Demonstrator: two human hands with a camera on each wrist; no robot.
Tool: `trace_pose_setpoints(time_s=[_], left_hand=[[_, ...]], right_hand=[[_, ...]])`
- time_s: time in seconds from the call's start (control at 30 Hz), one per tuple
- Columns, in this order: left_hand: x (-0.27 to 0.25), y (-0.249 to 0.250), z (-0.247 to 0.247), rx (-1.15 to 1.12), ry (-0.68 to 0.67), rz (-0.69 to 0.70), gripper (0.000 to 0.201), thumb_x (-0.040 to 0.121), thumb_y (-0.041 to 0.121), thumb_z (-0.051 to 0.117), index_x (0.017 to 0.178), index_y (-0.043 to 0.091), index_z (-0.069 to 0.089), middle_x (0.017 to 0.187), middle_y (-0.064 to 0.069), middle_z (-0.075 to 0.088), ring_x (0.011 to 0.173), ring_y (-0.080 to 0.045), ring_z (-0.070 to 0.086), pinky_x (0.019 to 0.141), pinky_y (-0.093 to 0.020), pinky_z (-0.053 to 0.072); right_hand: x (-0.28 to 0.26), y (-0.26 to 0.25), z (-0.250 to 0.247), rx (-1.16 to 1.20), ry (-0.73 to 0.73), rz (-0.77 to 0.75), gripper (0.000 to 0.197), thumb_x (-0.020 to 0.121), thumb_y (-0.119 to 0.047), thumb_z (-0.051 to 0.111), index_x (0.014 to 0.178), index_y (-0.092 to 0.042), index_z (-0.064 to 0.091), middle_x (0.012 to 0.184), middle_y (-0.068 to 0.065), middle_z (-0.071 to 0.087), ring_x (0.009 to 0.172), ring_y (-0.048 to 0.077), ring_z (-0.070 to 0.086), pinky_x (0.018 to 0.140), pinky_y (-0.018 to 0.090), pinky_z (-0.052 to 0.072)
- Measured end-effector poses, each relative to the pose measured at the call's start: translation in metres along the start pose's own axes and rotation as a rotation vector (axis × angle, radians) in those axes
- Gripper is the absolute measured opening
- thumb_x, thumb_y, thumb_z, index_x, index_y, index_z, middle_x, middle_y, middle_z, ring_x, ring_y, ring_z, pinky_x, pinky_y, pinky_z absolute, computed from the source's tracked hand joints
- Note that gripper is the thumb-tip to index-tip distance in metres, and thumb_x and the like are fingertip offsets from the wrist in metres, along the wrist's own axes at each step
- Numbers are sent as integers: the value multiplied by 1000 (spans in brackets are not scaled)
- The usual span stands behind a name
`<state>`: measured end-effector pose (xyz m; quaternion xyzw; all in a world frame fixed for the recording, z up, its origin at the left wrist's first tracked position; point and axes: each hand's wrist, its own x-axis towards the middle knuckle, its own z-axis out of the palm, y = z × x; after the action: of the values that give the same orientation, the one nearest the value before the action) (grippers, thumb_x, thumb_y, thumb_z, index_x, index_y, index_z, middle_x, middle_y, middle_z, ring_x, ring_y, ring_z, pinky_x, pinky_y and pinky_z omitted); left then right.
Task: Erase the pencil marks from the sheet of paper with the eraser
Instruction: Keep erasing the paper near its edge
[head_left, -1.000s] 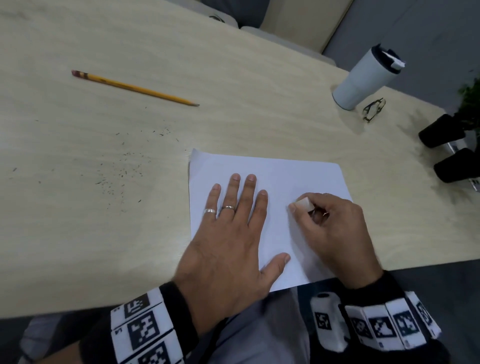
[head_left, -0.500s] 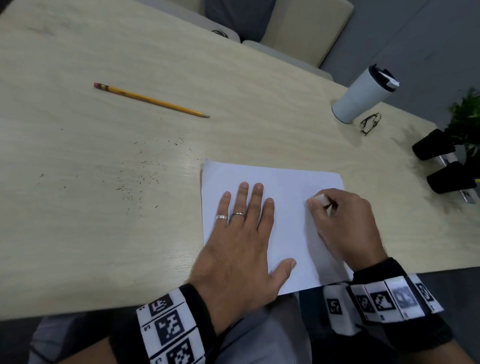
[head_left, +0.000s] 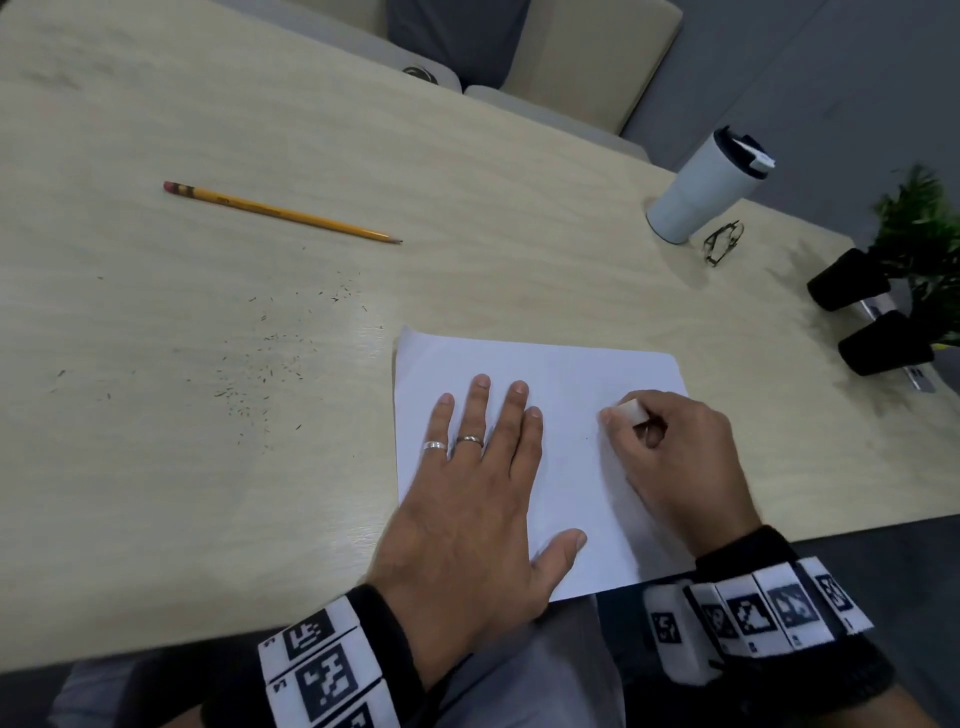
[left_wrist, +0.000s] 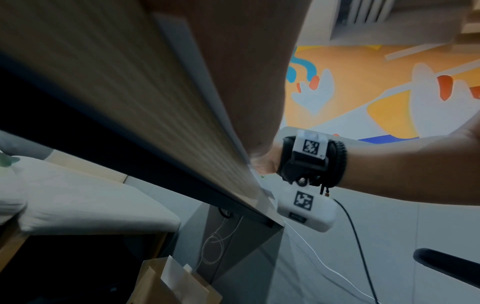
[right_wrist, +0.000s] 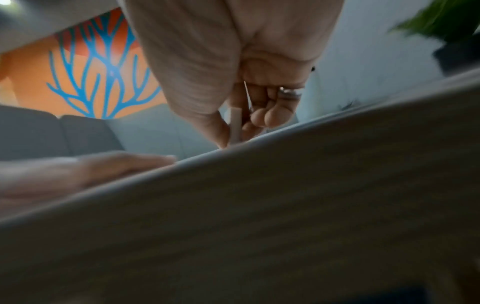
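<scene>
A: Nearest, lower centre of frame: left hand (head_left: 470, 512) flat on the sheet of paper (head_left: 566, 374), fingers (head_left: 480, 400) straight and spread, pinning it. One sheet, at the near edge of the surface (head_left: 156, 467).

B: Right hand (head_left: 675, 457)?

A: Just right of it, its fingers curled and clamped on the eraser (head_left: 631, 410), one small pale block, tip down on the sheet's right half. Pencil marks too faint to make out.

B: Handling?

A: Paper likely thin and light, would skid or crease unless held flat. Eraser looks firm; pinch it low, near the rubbing end.

B: Farther back?

A: Scattered crumbs (head_left: 270, 358) mid-left; one pencil (head_left: 280, 212) upper left; one tumbler (head_left: 701, 189), two black pots (head_left: 847, 280) at right.
</scene>
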<state>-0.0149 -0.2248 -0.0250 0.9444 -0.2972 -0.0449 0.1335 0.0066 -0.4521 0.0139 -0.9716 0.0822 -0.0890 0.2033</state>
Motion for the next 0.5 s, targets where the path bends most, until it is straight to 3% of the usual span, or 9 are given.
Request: trace_pose_setpoints(time_s=[0.1,0.2,0.37,0.43,0.5], left_hand=[[0,0,0,-7,0,2,97,100,74,26,166,4,18,175,-17,0,161,-41,-10,127,-62,8],[0,-1,0,-11,4,-2,96,100,74,27,165,4,21,175,-18,3,161,-41,-7,127,-63,10],[0,0,0,-24,18,1,95,99,73,31,164,4,27,175,-18,8,161,-41,-2,126,-63,15],[0,0,1,-27,23,-1,95,99,73,33,163,3,29,174,-18,10,161,-41,-1,126,-64,16],[0,-1,1,-41,35,-9,95,99,73,35,163,3,31,174,-18,11,162,-41,0,126,-64,18]], right_hand=[[9,0,-5,-5,11,26,30,97,-22,71,68,-15,66,59,-8,60,61,13,56,60,29,41],[-3,-21,1,44,-50,-48,28,96,-26,71,71,-14,69,59,-11,57,59,12,53,58,24,40],[15,0,-4,-11,35,14,31,97,-22,71,68,-11,65,58,-3,60,60,16,56,65,39,52],[13,-3,-3,-18,26,-13,31,97,-21,71,67,-12,65,57,-4,58,59,15,54,64,36,50],[3,-11,-1,19,-11,-43,30,97,-24,71,69,-13,68,56,-8,53,58,11,51,58,25,40]])
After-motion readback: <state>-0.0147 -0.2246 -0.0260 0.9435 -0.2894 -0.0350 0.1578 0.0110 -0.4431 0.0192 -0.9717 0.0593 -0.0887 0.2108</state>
